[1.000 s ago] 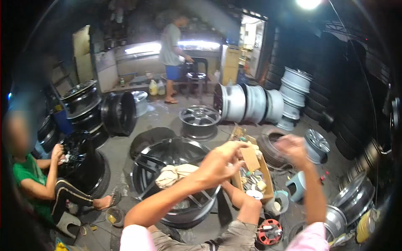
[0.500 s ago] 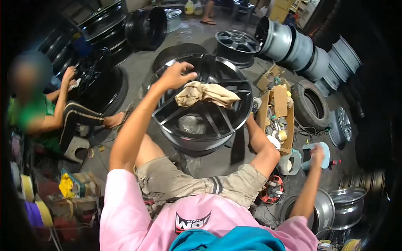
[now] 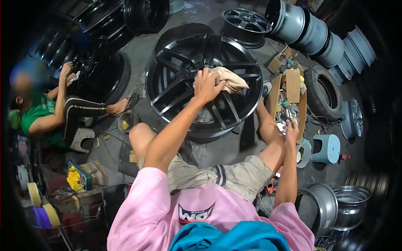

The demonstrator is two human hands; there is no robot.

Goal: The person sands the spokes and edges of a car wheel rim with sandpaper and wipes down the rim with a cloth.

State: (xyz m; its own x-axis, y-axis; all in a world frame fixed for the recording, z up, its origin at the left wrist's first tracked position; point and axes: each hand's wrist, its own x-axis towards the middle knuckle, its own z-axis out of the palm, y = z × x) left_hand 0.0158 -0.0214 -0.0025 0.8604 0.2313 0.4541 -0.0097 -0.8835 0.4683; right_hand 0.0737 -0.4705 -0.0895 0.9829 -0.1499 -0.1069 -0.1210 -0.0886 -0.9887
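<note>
A black alloy wheel rim [image 3: 167, 98] lies face up between my knees, its spokes split into pairs. Over its hub and right spokes is a crumpled beige cloth [image 3: 232, 79]. My left hand [image 3: 206, 85] has its fingers curled onto the left part of this cloth. My right hand [image 3: 291, 130] is beside my right knee, at the near end of a cardboard box [image 3: 292, 85] full of tools. Its fingers are closed around a small thing that I cannot make out. Just above that hand, a green-handled tool [image 3: 285, 104] points out of the box.
At left a person in a green shirt [image 3: 39, 113] sits handling a dark wheel [image 3: 111, 79]. Along the right are a tyre [image 3: 312, 90], a light-blue stool [image 3: 326, 148] and silver rims [image 3: 351, 205]. Another black rim [image 3: 246, 25] lies beyond mine.
My left hand has come down from above the rim onto the cloth, which is now bunched further right. My right hand has swung inward from the stool to the box.
</note>
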